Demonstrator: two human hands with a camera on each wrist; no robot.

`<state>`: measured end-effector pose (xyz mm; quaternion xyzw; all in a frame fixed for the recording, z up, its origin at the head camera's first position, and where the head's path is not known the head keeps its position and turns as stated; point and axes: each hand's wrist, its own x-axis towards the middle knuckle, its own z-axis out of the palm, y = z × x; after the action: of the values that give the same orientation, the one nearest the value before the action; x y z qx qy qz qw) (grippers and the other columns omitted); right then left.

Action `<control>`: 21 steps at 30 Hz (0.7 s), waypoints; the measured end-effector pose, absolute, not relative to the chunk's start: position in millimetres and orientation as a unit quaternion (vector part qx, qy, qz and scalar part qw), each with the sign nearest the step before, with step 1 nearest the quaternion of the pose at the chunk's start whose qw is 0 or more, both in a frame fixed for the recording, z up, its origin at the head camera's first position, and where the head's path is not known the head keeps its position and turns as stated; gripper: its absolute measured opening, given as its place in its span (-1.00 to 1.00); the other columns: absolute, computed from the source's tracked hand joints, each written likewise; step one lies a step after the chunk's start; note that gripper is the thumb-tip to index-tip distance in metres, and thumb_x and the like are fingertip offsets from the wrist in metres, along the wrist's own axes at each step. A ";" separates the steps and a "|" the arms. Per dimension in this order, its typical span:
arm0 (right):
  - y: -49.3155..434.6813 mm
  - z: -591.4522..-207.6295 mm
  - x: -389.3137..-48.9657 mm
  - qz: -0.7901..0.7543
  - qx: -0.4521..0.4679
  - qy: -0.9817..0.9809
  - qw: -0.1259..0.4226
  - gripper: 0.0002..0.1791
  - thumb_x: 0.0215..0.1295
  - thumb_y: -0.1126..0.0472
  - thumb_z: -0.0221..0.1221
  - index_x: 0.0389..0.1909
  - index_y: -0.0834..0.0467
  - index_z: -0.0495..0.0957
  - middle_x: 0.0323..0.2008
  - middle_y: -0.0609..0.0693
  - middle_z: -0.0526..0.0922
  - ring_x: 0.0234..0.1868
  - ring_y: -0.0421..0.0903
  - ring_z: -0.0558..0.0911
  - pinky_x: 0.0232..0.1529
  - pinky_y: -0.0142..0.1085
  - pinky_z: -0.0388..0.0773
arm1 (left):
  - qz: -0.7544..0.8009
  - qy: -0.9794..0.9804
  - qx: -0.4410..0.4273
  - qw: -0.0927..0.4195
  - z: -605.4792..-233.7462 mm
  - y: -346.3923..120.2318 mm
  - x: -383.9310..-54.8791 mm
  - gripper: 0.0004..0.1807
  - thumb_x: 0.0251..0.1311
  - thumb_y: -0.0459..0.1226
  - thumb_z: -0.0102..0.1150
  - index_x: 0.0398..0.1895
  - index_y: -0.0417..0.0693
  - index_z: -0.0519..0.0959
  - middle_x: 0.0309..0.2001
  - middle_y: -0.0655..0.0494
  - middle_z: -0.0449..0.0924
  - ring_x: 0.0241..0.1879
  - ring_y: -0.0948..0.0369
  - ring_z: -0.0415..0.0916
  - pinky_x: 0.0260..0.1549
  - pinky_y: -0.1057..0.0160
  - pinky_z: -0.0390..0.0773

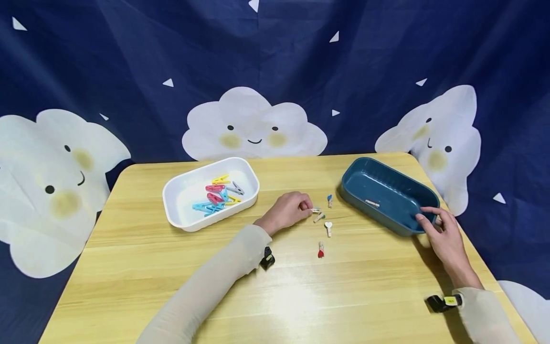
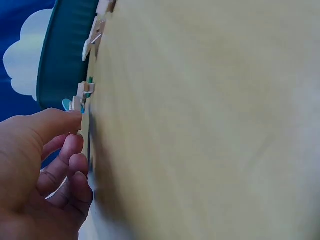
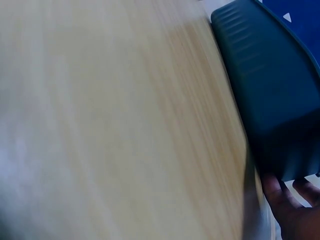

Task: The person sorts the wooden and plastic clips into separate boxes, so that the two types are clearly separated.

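Note:
My left hand (image 1: 289, 210) pinches a small wooden clothespin (image 2: 76, 106) between thumb and fingers, just above the table. Around it lie several more mini clothespins: one with a blue top (image 1: 330, 200), one with a green top (image 1: 319, 217), one with a white heart (image 1: 328, 229) and one with a red heart (image 1: 321, 250). At the right, my right hand (image 1: 447, 239) grips the near corner of a dark teal plastic basket (image 1: 388, 220). Inside that basket lies another mini clothespin (image 1: 372, 203).
A white basket (image 1: 185, 226) at the back left holds several larger plastic clothespins (image 1: 216, 195) in yellow, pink, blue and grey. Both baskets stand on a wooden table (image 1: 275, 296). Behind it hangs a dark blue cloth (image 1: 292, 57) with clouds.

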<state>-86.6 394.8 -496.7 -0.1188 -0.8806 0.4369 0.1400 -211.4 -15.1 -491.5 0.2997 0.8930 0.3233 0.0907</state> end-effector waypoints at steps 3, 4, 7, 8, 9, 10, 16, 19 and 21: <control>393.6 -496.4 -86.7 0.439 -0.120 -0.879 0.143 -0.54 0.62 0.00 0.27 0.33 0.19 0.56 -0.01 -0.25 0.27 -0.04 -0.21 0.22 -0.10 -0.49 0.13 | 0.335 0.889 0.301 0.084 -487.6 -14.1 -213.4 -0.93 0.47 -0.24 0.41 -0.09 -0.01 0.76 -0.17 0.15 0.74 -0.15 0.26 0.63 -0.03 0.30 0.63; 393.6 -496.5 -86.7 0.439 -0.120 -0.879 0.143 -0.54 0.62 0.00 0.26 0.33 0.20 0.56 -0.02 -0.24 0.26 -0.04 -0.22 0.22 -0.11 -0.49 0.13 | 0.339 0.888 0.301 0.082 -485.7 -13.0 -213.9 -0.93 0.47 -0.24 0.41 -0.09 -0.01 0.76 -0.16 0.15 0.74 -0.14 0.26 0.63 -0.02 0.30 0.63; 394.2 -496.7 -86.0 0.437 -0.124 -0.880 0.138 -0.54 0.63 -0.01 0.26 0.33 0.19 0.56 -0.03 -0.20 0.25 -0.04 -0.21 0.21 -0.11 -0.46 0.11 | 0.349 0.883 0.302 0.082 -479.0 -6.5 -214.9 -0.92 0.50 -0.21 0.38 -0.07 0.02 0.76 -0.15 0.16 0.74 -0.12 0.27 0.63 0.00 0.29 0.62; 394.6 -496.8 -85.7 0.436 -0.125 -0.881 0.136 -0.54 0.63 -0.01 0.26 0.33 0.18 0.56 -0.03 -0.18 0.25 -0.03 -0.20 0.21 -0.11 -0.46 0.11 | 0.352 0.881 0.305 0.082 -476.5 -3.1 -215.2 -0.92 0.51 -0.20 0.38 -0.07 0.03 0.76 -0.15 0.17 0.74 -0.12 0.27 0.63 -0.01 0.29 0.61; 395.0 -496.8 -85.3 0.434 -0.128 -0.882 0.133 -0.54 0.63 -0.02 0.26 0.34 0.17 0.56 -0.03 -0.17 0.25 -0.03 -0.20 0.21 -0.11 -0.45 0.11 | 0.356 0.879 0.308 0.083 -473.9 0.9 -215.5 -0.92 0.51 -0.19 0.37 -0.08 0.05 0.76 -0.16 0.19 0.74 -0.13 0.28 0.62 -0.02 0.30 0.60; 395.5 -496.8 -84.9 0.433 -0.130 -0.882 0.130 -0.54 0.63 -0.03 0.25 0.34 0.16 0.56 -0.02 -0.16 0.24 -0.04 -0.19 0.21 -0.12 -0.44 0.11 | 0.358 0.876 0.312 0.083 -470.8 5.4 -215.7 -0.92 0.52 -0.18 0.36 -0.08 0.06 0.76 -0.16 0.20 0.74 -0.13 0.29 0.62 -0.03 0.31 0.59; 396.8 -497.3 -84.7 0.435 -0.132 -0.881 0.133 -0.55 0.63 -0.03 0.25 0.33 0.15 0.57 -0.01 -0.15 0.25 -0.05 -0.20 0.21 -0.13 -0.43 0.12 | 0.363 0.862 0.344 0.083 -449.0 37.4 -217.0 -0.88 0.57 -0.12 0.32 -0.06 0.09 0.74 -0.15 0.24 0.73 -0.13 0.32 0.60 -0.06 0.36 0.54; 396.0 -498.1 -85.8 0.432 -0.124 -0.882 0.143 -0.56 0.62 0.00 0.26 0.31 0.17 0.57 -0.06 -0.17 0.24 -0.05 -0.21 0.22 -0.12 -0.46 0.12 | 0.361 0.861 0.349 0.083 -441.1 52.5 -217.8 -0.87 0.57 -0.11 0.31 -0.04 0.09 0.73 -0.15 0.26 0.71 -0.15 0.33 0.59 -0.08 0.40 0.52; 395.0 -498.2 -86.5 0.432 -0.120 -0.881 0.150 -0.56 0.62 0.02 0.28 0.30 0.20 0.57 -0.10 -0.16 0.23 -0.06 -0.22 0.22 -0.12 -0.47 0.12 | 0.362 0.859 0.352 0.083 -438.5 62.5 -218.7 -0.87 0.57 -0.11 0.31 -0.04 0.09 0.73 -0.16 0.26 0.71 -0.17 0.35 0.58 -0.10 0.44 0.50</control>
<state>-86.5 395.0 -498.2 -0.1199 -0.8813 0.4315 0.1504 -218.7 62.5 -438.5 0.3525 0.8590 0.3619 0.0829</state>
